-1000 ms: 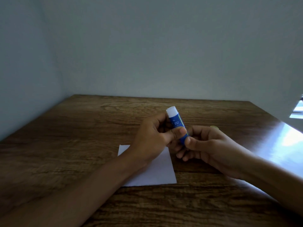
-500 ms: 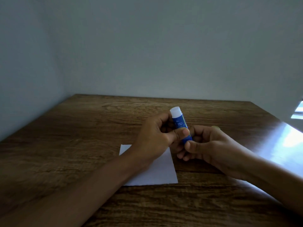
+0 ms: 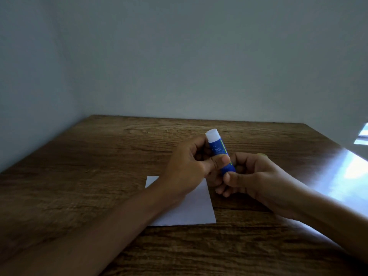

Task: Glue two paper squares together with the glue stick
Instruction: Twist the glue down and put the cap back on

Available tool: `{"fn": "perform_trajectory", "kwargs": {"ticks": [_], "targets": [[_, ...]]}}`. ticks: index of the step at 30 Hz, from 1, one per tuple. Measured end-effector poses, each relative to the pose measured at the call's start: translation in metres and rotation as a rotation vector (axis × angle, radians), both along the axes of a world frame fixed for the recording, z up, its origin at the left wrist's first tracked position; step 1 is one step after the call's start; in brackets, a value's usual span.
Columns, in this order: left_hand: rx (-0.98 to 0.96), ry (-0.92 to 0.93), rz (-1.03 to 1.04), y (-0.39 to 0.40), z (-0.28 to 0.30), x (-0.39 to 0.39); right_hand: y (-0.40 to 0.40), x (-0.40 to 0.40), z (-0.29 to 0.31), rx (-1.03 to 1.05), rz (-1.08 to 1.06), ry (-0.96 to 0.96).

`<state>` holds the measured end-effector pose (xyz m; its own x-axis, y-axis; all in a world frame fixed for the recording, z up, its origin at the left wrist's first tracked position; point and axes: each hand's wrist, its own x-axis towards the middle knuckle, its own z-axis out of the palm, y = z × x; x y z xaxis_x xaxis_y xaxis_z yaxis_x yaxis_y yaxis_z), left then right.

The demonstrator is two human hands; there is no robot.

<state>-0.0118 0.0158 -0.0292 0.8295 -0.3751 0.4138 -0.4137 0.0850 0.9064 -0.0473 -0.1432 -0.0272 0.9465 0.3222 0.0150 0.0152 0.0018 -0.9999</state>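
A blue glue stick (image 3: 218, 150) with a white top end stands nearly upright above the table, held between both hands. My left hand (image 3: 187, 168) grips its middle, thumb pressed across the barrel. My right hand (image 3: 251, 176) pinches the lower end with thumb and curled fingers. A white paper square (image 3: 193, 208) lies flat on the wooden table (image 3: 99, 166) beneath my left wrist, which covers part of it. Whether a second square lies with it, I cannot tell.
Grey walls close the table's far edge and left side. Bright window light reflects on the tabletop at the right (image 3: 342, 176).
The glue stick has shifted slightly right and stands a little more upright. Both hands keep their hold on it. The paper has not moved.
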Motion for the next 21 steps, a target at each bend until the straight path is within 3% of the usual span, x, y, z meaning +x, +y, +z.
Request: {"fn": "perform_trajectory", "kwargs": {"ticks": [4,7,9,11,14,16,21], "targets": [[0.006,0.031,0.007,0.002,0.000,0.001,-0.002,0.001,0.005,0.030,0.080,0.051],[0.032,0.053,0.025,0.003,-0.001,0.002,-0.003,0.001,0.007,-0.046,-0.010,0.003],[0.068,0.039,0.024,0.002,-0.002,0.002,-0.005,0.001,0.007,-0.269,-0.168,-0.218],[0.126,0.005,0.036,0.001,-0.003,0.001,-0.011,0.002,0.007,-0.585,-0.352,-0.573],[0.272,-0.100,0.080,-0.001,-0.005,-0.002,-0.022,0.007,0.013,-0.955,-0.466,-0.934],[0.326,-0.159,0.112,-0.002,-0.006,-0.004,-0.030,0.012,0.015,-1.064,-0.470,-0.950],[0.361,-0.217,0.119,-0.003,-0.006,-0.008,-0.047,0.021,0.011,-1.274,-0.415,-0.738]]}}
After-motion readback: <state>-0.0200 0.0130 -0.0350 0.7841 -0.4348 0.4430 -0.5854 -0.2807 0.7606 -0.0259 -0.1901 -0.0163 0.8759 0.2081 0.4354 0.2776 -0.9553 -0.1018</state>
